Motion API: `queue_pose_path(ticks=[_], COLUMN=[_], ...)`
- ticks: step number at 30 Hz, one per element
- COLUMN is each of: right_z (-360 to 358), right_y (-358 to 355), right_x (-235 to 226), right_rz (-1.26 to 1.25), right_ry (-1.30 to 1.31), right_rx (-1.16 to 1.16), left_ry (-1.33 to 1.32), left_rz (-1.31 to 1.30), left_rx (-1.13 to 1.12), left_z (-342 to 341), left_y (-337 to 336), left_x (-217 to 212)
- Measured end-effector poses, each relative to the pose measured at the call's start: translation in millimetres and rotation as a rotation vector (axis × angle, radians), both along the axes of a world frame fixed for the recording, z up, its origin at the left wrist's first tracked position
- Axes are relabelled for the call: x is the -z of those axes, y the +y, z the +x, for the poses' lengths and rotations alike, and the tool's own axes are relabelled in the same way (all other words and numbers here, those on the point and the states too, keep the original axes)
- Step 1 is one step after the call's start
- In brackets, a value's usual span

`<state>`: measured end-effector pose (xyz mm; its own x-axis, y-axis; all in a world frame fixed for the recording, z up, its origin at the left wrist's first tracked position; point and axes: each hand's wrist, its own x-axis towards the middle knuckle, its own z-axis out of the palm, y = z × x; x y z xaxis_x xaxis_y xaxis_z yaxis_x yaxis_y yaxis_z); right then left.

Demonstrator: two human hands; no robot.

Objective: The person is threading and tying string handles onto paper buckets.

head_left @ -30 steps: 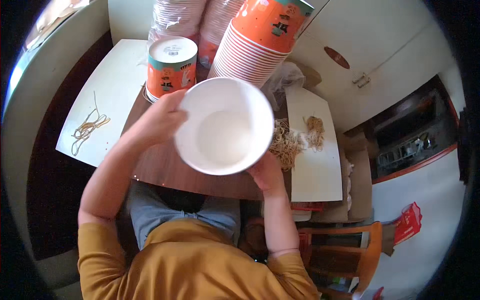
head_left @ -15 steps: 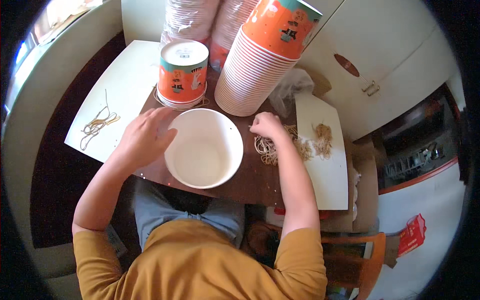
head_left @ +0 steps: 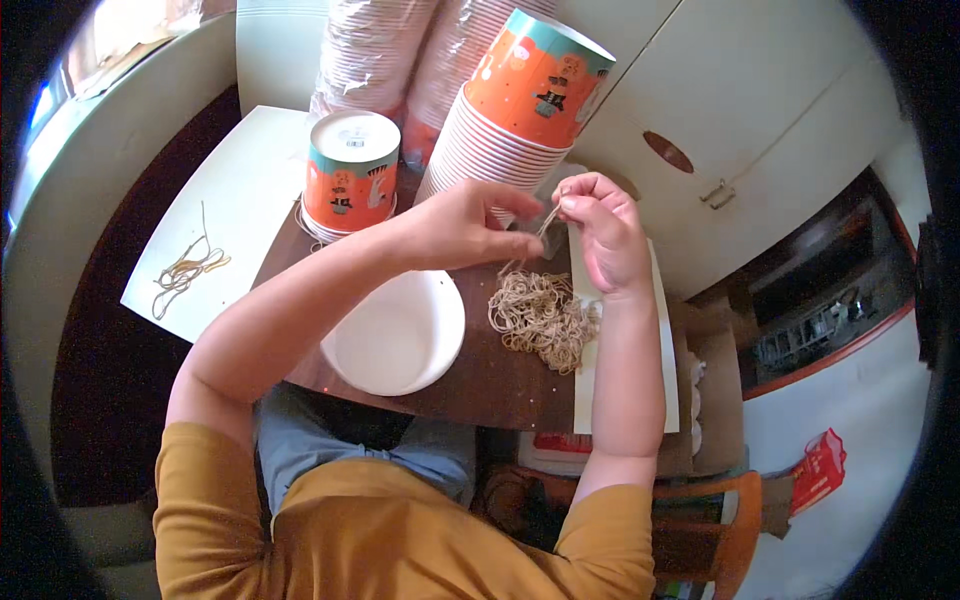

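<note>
My right hand (head_left: 605, 235) is raised over the far right of the table, thumb and fingertips pinching a thin beige rubber band (head_left: 549, 222). My left hand (head_left: 475, 225) reaches across to it with thumb and fingers apart, close beside the hanging band. Below both hands lies a tangled pile of beige rubber bands (head_left: 540, 318). A large white paper bucket (head_left: 390, 345) stands mouth up before me, its far rim partly hidden by my left forearm.
Upside-down orange and green paper buckets (head_left: 350, 185) stand at the left with bands round their base. A tall leaning bucket stack (head_left: 500, 145) rises behind my hands, with plastic-wrapped stacks (head_left: 370, 60) beyond. Loose bands (head_left: 188, 272) lie on the white board (head_left: 225, 190).
My right hand has risen from the pile with a rubber band in its fingers. My left hand has moved right from beside the white bucket to meet it. The view has shifted slightly.
</note>
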<state>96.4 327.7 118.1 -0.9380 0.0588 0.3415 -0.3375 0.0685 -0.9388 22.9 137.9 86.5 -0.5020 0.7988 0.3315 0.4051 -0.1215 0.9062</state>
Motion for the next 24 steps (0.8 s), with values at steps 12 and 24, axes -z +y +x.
queue_pose_path(ticks=[12, 24], right_z=[13.8, 47.2], right_y=[-32.8, -69.1], right_x=[-8.4, -5.5], right_rz=[-0.34, -0.656], right_ry=[0.047, 0.005], right_rx=[0.091, 0.054], left_ry=[0.455, 0.492], left_rz=[0.094, 0.111], left_rx=[-0.539, -0.386], left_z=[42.4, 54.4], left_y=[-19.3, -16.7], left_x=[20.6, 15.9])
